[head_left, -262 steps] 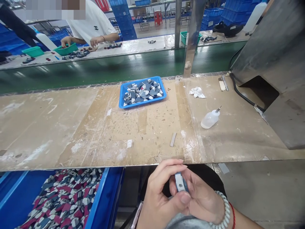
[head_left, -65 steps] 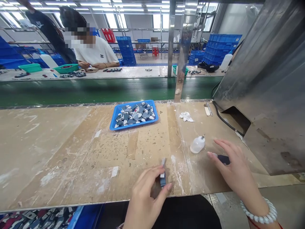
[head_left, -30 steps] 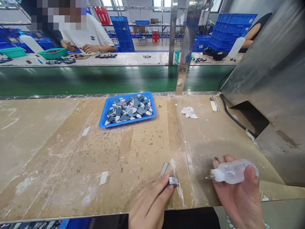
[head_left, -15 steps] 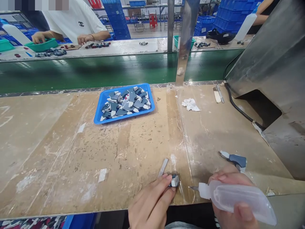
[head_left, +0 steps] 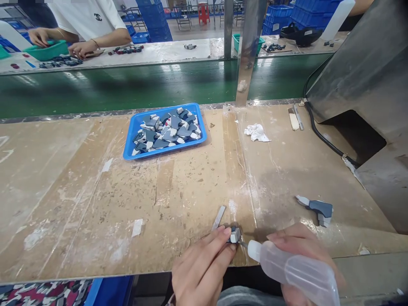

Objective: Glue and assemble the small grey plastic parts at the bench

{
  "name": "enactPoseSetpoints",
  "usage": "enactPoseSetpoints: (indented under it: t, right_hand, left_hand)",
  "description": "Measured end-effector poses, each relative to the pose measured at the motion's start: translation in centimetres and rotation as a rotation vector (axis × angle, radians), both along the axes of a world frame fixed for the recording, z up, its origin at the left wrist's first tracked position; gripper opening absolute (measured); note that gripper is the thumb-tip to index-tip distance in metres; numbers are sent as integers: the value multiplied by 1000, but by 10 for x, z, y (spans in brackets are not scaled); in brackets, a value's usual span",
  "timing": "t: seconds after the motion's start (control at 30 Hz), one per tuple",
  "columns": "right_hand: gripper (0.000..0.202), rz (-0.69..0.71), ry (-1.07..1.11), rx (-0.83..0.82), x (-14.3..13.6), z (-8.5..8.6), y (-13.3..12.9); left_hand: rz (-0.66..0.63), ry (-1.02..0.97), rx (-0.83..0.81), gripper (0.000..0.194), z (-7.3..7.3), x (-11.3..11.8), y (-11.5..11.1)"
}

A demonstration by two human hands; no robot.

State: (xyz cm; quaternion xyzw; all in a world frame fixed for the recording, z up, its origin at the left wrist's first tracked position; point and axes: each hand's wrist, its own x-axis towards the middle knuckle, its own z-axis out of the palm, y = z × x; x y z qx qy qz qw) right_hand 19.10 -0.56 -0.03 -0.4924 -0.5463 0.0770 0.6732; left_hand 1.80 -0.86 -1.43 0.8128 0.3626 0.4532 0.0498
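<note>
My left hand (head_left: pixel 202 265) rests at the front edge of the table, its fingers closed on a small grey and white plastic part (head_left: pixel 235 235). Most of that part is hidden under the fingertips. A clear squeeze bottle (head_left: pixel 296 270) with a white cap and thin metal nozzle lies tilted in my right hand (head_left: pixel 304 244), which is wrapped round it. The nozzle tip reaches the part's right side; whether it touches I cannot tell. Just beyond my left fingers lies a flat grey strip (head_left: pixel 218 218). Farther right, a similar dark grey and white part (head_left: pixel 320 209) lies on the table.
A blue tray (head_left: pixel 126 146) of grey and white parts stands at the back. A crumpled white tissue (head_left: pixel 256 132) and a metal-edged blade tool (head_left: pixel 296 117) lie to its right. A metal housing (head_left: pixel 360 85) with a black cable borders the right side. Across the green belt (head_left: pixel 127 89) another person works.
My right hand has brought the bottle leftward, so its nozzle now meets the part's side. My left hand keeps its hold. The view has shifted slightly.
</note>
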Motion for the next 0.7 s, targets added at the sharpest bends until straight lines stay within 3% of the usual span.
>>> enactPoseSetpoints:
  t: [0.13, 0.5, 0.6, 0.7]
  right_hand:
    - [45, -29, 38, 24, 2, -7, -5]
    - [43, 106, -50, 89, 18, -20, -5]
    - [42, 145, 163, 121, 22, -24, -3]
    - [36, 81, 419, 114, 19, -22, 1]
  left_hand:
    - [-14, 5, -13, 22, -1, -1, -1]
    - [39, -13, -48, 19, 7, 7, -1]
    - [51, -54, -27, 22, 2, 6, -3]
    - [49, -28, 23, 20, -2, 4, -6]
